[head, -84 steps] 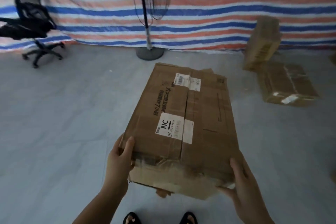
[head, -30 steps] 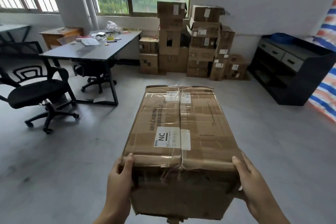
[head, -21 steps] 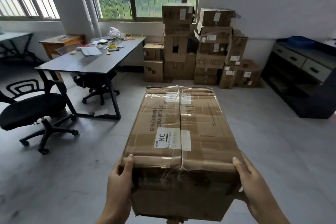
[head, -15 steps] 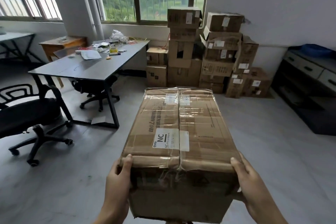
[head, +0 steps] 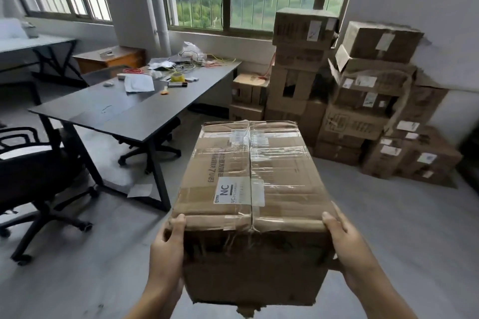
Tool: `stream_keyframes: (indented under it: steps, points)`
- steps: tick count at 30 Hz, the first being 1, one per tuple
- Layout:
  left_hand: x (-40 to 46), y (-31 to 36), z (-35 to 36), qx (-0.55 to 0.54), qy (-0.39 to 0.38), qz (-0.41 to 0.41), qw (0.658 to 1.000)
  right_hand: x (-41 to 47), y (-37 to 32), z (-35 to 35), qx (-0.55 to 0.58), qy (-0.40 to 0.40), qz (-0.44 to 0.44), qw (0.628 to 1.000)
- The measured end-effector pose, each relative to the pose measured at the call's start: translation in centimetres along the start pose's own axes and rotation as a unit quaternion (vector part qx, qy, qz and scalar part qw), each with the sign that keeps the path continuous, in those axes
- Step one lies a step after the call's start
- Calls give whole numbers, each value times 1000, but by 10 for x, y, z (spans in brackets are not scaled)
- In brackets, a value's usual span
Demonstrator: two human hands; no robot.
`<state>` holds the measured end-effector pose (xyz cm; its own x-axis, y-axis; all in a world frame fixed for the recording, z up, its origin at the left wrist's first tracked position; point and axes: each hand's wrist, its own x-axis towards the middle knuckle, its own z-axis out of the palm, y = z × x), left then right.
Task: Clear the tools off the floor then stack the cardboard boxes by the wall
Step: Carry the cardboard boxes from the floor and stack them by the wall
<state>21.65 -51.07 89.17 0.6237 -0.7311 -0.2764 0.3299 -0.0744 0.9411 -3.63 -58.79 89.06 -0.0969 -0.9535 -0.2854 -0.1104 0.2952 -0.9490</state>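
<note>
Black office chair (head: 31, 176) and dark desk (head: 134, 109) far left of the fingers. Left hand (head: 166, 248) grips taped cardboard box (head: 254, 189), thumb on top edge, other fingers hidden. Box held off the floor between both hands. Right hand (head: 347, 248) same. Box stack (head: 350, 101) by wall beyond right fingers

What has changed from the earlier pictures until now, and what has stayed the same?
The person turned away from the striped tarpaulin and carried the taped cardboard box toward the stack of cardboard boxes by the wall, which now looks nearer. The dark desk and office chair came into view. Unchanged: the left hand and right hand still hold the box at its near corners.
</note>
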Motion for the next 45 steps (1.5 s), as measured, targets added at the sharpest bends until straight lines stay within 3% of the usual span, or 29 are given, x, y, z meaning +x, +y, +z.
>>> stream_keyframes:
  steps: [7,17,36,45]
  points:
    - [204,14,79,-11,1,-5,1000,190,-50,89,8,2,-18,1000]
    - [450,104,191,16,-33,26,999,416,-163,201,30,5,-29,999]
    - [874,163,477,9,-41,15,999,883,-322,305,40,-35,-105,993]
    - [1100,171,599,10,-74,11,997,1098,-375,362,49,4,-134,990]
